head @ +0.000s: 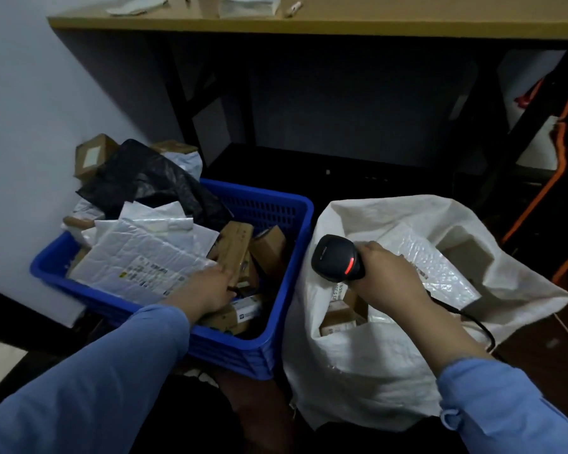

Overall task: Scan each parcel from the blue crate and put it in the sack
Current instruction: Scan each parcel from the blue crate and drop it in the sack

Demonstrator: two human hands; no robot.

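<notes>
The left grip (210, 291), a bare hand out of a blue sleeve (89, 398), reaches down into the blue crate (233, 353). It lies at the near corner of a big white padded envelope (138, 257), and its fingertips touch a tall brown box (236, 245) that stands on end in the middle of the crate. The fingers point forward and are partly hidden and blurred, so I cannot tell whether this grip has closed on the box or the envelope, or only rests against them.

The right grip (386, 276) is wrapped tight round the handle of a black scanner (336, 260), fingers curled round it with the knuckles up. The scanner's head points left toward the crate, and a red light glows on its back. A black cable (476, 321) runs from under the hand off to the right. This grip hangs over the open mouth of the white sack (358, 375).

The sack stands just to the right of the crate, its side against the crate's wall. Inside it lie a white bubble envelope (430, 260) and some brown boxes (338, 317) with labels.

The crate is heaped on its left side with more white envelopes, small brown boxes and a crumpled black plastic bag (145, 181); its right side is lower, with boxes at the bottom. Behind both stands a wooden desk (309, 24) on dark legs.
</notes>
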